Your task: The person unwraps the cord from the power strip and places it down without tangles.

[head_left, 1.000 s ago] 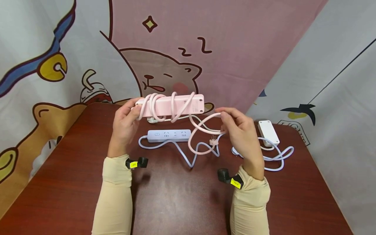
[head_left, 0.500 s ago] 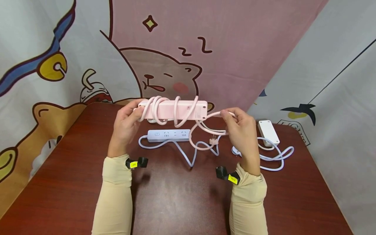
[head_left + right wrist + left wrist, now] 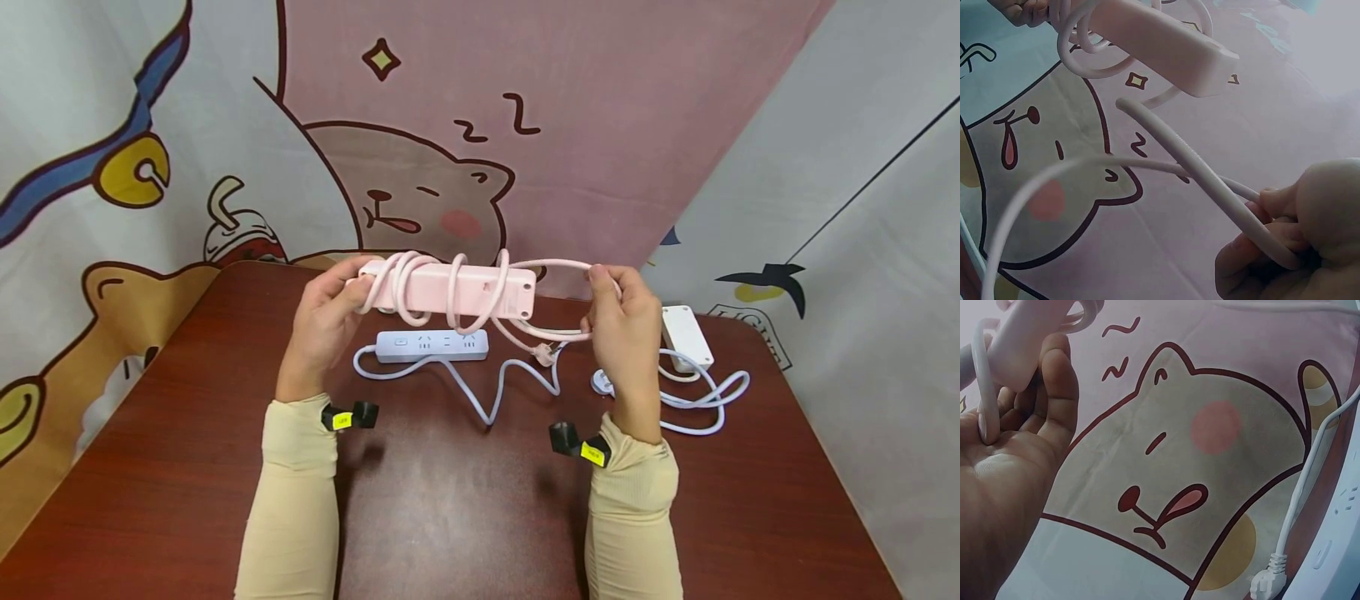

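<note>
A pink power strip [image 3: 431,290] is held up above the table, its pink cord [image 3: 455,292] looped around it several times. My left hand [image 3: 326,317] grips the strip's left end, thumb in front; the left wrist view shows the fingers curled at that end. Out to the right, my right hand [image 3: 622,325] holds the loose part of the cord, which makes a loop between hand and strip. In the right wrist view the cord [image 3: 1210,181] runs into the curled fingers. The cord's pink plug [image 3: 543,354] dangles below, between strip and right hand.
On the brown table [image 3: 450,517] behind lies a white power strip [image 3: 431,345] with its bluish-white cord [image 3: 472,400] trailing right. Another white power strip [image 3: 686,337] lies farther right beside a coiled cord [image 3: 705,404] and a round plug [image 3: 602,382]. A printed curtain [image 3: 600,125] stands behind.
The pink strip has shifted slightly right and down. My right hand has drawn the cord up and around the strip's far side, and the pink plug has swung and tilted.
</note>
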Action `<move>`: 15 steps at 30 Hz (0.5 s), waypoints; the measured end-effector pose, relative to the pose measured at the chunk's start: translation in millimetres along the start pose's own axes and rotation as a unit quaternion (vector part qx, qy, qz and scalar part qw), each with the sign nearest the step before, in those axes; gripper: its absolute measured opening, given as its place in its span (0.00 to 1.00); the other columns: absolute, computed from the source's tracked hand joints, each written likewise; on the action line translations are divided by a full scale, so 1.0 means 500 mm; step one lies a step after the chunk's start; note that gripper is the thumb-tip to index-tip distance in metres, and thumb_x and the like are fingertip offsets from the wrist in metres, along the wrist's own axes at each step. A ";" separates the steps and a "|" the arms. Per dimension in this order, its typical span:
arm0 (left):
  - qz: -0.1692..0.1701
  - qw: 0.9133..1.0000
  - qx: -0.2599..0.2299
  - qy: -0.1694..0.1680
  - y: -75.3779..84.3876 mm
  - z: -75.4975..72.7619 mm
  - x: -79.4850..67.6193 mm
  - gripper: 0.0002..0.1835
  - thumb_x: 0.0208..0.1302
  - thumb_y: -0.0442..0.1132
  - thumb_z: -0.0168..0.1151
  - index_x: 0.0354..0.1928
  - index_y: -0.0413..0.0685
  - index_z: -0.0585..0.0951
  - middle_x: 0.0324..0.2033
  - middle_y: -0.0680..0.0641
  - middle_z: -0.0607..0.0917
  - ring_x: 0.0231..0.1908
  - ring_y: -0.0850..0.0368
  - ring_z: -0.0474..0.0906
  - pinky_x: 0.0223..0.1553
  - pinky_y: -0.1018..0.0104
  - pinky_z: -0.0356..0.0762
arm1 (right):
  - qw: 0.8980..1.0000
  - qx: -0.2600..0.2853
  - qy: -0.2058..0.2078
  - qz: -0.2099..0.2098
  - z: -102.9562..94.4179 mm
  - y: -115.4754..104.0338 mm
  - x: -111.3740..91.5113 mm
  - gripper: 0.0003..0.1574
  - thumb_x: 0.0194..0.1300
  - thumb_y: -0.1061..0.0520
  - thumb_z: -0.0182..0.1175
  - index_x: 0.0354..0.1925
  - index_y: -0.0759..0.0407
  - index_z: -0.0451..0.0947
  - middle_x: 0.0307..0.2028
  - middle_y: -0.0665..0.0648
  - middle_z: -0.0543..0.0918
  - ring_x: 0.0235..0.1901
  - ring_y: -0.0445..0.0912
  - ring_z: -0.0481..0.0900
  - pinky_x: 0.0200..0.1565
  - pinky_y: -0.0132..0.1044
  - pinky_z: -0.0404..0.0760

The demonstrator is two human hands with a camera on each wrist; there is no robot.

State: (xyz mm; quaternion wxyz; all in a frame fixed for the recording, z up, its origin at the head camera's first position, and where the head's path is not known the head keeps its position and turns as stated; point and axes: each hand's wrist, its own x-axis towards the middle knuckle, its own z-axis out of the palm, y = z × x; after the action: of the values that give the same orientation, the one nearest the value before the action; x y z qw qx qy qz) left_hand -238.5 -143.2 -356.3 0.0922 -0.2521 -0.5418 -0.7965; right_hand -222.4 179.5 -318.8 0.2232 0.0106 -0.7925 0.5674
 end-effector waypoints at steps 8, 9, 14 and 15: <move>-0.002 1.000 -0.006 -0.011 -0.002 -0.001 -0.001 0.13 0.77 0.32 0.52 0.52 0.50 0.84 0.43 0.54 0.85 0.41 0.64 0.80 0.46 0.74 0.80 | 0.997 0.043 -0.012 0.057 -0.010 -0.009 -0.001 0.19 0.79 0.49 0.51 0.46 0.66 0.75 0.13 0.46 0.69 0.13 0.39 0.72 0.23 0.29 0.78; -0.002 1.000 -0.006 -0.013 -0.003 -0.001 -0.001 0.12 0.77 0.33 0.52 0.51 0.51 0.84 0.43 0.54 0.85 0.41 0.64 0.80 0.45 0.74 0.80 | 0.998 0.034 -0.021 0.057 -0.012 -0.010 -0.002 0.20 0.79 0.49 0.52 0.47 0.66 0.75 0.14 0.46 0.71 0.14 0.38 0.74 0.24 0.29 0.79; -0.005 1.000 0.012 -0.022 -0.008 0.001 -0.002 0.12 0.77 0.34 0.53 0.52 0.51 0.84 0.43 0.54 0.86 0.42 0.64 0.80 0.46 0.73 0.80 | 0.997 -0.050 -0.062 0.026 -0.018 -0.014 -0.007 0.18 0.77 0.50 0.57 0.50 0.64 0.78 0.24 0.52 0.83 0.25 0.36 0.83 0.32 0.27 0.81; -0.007 1.000 0.015 -0.022 -0.008 0.002 -0.002 0.12 0.76 0.34 0.54 0.51 0.52 0.84 0.43 0.54 0.86 0.42 0.64 0.80 0.46 0.73 0.80 | 0.995 -0.069 -0.067 0.014 -0.018 -0.014 -0.008 0.17 0.76 0.51 0.57 0.51 0.63 0.78 0.27 0.55 0.85 0.27 0.36 0.84 0.33 0.25 0.79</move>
State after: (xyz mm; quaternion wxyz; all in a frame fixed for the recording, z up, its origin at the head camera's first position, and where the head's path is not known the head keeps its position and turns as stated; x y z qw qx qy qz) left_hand -239.4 -140.9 -359.8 0.0789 -0.2643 -0.5575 -0.7830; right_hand -214.0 184.1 -311.7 0.1618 0.0217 -0.8432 0.5122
